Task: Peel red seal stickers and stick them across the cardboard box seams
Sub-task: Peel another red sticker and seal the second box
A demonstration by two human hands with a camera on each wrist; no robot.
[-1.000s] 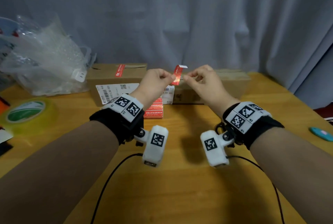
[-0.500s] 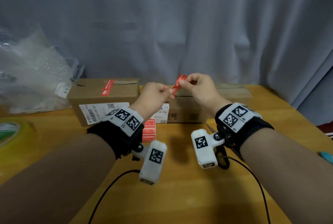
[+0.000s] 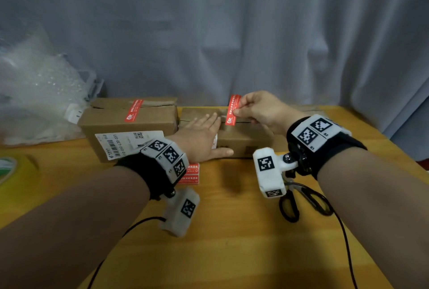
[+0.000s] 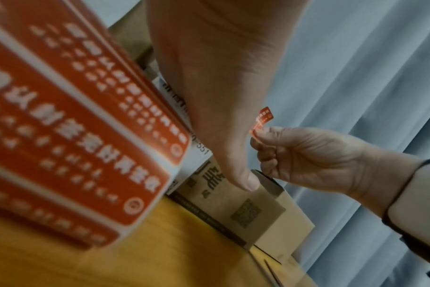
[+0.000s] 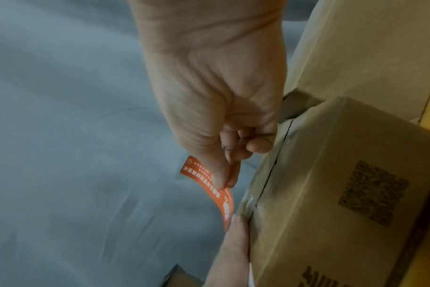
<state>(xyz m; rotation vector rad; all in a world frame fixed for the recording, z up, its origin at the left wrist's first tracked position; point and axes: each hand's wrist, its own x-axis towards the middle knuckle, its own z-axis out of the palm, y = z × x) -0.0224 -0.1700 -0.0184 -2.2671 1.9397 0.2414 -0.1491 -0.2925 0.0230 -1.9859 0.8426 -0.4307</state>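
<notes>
My right hand (image 3: 251, 108) pinches a peeled red seal sticker (image 3: 232, 109) between thumb and forefinger, holding it upright over the top seam of the right cardboard box (image 3: 243, 140). The same sticker (image 5: 216, 186) curves down toward the seam in the right wrist view, and shows small (image 4: 263, 120) in the left wrist view. My left hand (image 3: 204, 136) lies flat with straight fingers on the top of that box, thumb against its front face. The left cardboard box (image 3: 130, 126) carries a red sticker (image 3: 133, 110) across its seam. A pad of red stickers (image 3: 189, 173) lies under my left wrist.
Black scissors (image 3: 299, 202) lie on the wooden table (image 3: 232, 254) under my right wrist. A clear plastic bag (image 3: 34, 93) sits at the back left, a roll of tape (image 3: 9, 170) at the left edge. A grey curtain (image 3: 232, 33) hangs behind the boxes.
My left hand let go of the sticker and went down flat onto the right box. My right hand carried the sticker right and over the box seam.
</notes>
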